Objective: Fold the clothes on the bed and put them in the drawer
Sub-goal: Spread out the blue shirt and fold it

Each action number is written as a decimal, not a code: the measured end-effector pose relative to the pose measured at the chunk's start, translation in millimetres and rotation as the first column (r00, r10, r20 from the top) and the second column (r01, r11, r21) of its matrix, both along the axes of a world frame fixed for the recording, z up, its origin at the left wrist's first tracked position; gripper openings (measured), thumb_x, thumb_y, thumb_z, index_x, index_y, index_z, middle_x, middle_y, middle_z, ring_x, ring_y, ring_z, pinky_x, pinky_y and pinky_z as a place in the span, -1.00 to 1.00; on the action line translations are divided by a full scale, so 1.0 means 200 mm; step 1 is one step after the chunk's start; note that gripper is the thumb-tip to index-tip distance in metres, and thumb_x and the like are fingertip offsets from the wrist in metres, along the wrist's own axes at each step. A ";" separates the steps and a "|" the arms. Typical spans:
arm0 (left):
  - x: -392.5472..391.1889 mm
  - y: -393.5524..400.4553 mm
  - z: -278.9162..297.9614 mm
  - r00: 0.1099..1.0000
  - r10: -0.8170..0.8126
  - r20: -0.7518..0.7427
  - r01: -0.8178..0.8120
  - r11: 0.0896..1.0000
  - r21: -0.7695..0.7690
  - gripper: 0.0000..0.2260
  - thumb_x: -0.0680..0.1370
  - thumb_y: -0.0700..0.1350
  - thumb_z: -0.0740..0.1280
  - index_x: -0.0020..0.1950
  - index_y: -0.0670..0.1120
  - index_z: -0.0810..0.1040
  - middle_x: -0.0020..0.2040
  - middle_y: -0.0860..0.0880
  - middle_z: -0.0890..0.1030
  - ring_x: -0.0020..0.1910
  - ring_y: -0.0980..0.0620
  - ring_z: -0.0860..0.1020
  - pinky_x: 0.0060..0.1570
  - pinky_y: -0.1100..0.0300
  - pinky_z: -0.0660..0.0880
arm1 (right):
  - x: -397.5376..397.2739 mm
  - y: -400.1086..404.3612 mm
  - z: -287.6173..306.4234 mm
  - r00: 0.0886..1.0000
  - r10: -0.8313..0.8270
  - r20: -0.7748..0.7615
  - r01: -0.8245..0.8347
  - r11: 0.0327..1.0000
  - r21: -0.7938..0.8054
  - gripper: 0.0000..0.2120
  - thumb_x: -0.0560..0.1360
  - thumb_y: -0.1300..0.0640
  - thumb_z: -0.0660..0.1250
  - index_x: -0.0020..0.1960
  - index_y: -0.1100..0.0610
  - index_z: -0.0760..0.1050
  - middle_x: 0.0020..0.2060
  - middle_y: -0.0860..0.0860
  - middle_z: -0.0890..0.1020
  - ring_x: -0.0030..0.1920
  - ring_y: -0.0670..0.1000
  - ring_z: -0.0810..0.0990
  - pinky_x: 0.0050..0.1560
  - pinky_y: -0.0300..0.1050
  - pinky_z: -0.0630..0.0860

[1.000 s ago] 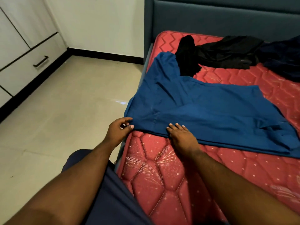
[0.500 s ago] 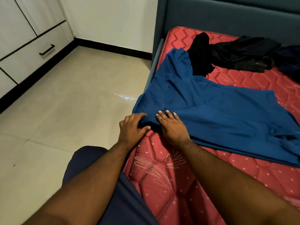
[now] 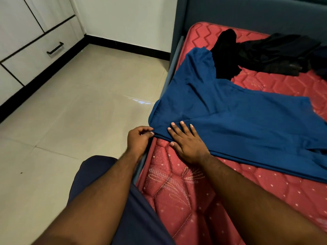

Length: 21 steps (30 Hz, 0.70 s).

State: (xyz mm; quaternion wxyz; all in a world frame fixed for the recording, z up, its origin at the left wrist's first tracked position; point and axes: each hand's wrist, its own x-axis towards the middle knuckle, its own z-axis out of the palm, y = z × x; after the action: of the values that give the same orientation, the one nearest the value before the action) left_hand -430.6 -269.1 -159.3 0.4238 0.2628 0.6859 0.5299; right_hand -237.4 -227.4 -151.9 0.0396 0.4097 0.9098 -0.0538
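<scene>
Blue garment [image 3: 235, 121] spread flat on the bed [image 3: 185, 191], long axis running from the near corner by the bed's left edge away toward the right and slightly up toward the headboard side. Near corner overhanging that left edge a touch — right where both hands meet it.

Left hand [image 3: 138, 140] off the bed's edge, fingers curled, pinching the garment's corner hem between thumb and fingertips. Right hand [image 3: 188, 143] just beside it, on the bed — flat, fingers straight and spread, pressing down on the fabric's near edge, gripping nothing.

So: bulk of the garment lying ahead and to the right of both hands, away from the bed's left edge. Left hand nearer the corner, right hand nearer the body of the cloth. Likely next a fold carrying this pinched corner across toward the far right end (a judgement only), with the flat hand as anchor or crease line.

Black clothes [image 3: 261, 53] heaped farther up the bed, beyond the blue one, untouched. Drawer [image 3: 44, 52] with its dark handle well off to the left of the bed, across the floor, closed.
</scene>
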 end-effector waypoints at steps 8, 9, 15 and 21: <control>-0.01 -0.05 0.03 0.996 -0.063 0.059 0.060 0.997 0.053 -0.75 0.46 -0.44 0.35 0.07 -0.19 0.56 -0.29 0.13 0.67 -0.36 0.16 0.61 -0.27 0.17 0.58 | 0.01 -0.01 0.00 0.999 0.016 -0.045 -0.016 1.000 0.000 -0.40 0.56 -0.19 -0.31 0.57 -0.06 -0.04 0.55 -0.13 0.01 0.54 -0.03 -0.18 0.52 0.05 -0.26; -0.01 -0.06 0.03 0.996 -0.065 0.061 0.061 0.996 0.061 -0.78 0.45 -0.41 0.39 0.06 -0.21 0.58 -0.24 0.06 0.68 -0.32 0.11 0.64 -0.26 0.19 0.60 | 0.01 -0.02 0.00 0.998 0.030 -0.046 -0.030 1.000 -0.002 -0.40 0.57 -0.18 -0.30 0.57 -0.05 -0.04 0.55 -0.13 0.01 0.53 -0.04 -0.19 0.51 0.04 -0.27; -0.02 -0.06 0.02 0.990 0.072 0.119 -0.078 0.996 0.048 -0.91 0.43 -0.42 0.41 -0.13 -0.26 0.59 -0.24 -0.14 0.64 -0.34 0.01 0.65 -0.27 0.20 0.61 | 0.02 -0.02 0.00 0.997 0.066 -0.044 -0.067 0.998 -0.001 -0.41 0.57 -0.17 -0.28 0.56 -0.07 0.00 0.55 -0.13 0.06 0.55 0.01 -0.12 0.50 0.03 -0.27; -0.10 -0.04 0.02 0.879 0.157 0.451 -0.114 0.986 -0.121 -0.97 0.56 -0.25 0.29 -0.06 -0.14 0.49 -0.23 -0.11 0.58 -0.36 -0.05 0.56 -0.33 0.13 0.52 | 0.03 -0.02 -0.01 0.996 0.072 -0.055 -0.072 0.997 0.004 -0.46 0.59 -0.15 -0.22 0.55 -0.11 0.03 0.54 -0.12 0.07 0.55 0.02 -0.09 0.52 0.08 -0.21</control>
State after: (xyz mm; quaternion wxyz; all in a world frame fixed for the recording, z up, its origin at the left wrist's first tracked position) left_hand -450.4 -276.2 -154.4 0.5473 0.0619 0.6065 0.5734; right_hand -231.4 -231.5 -153.3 0.0162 0.3751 0.9247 -0.0626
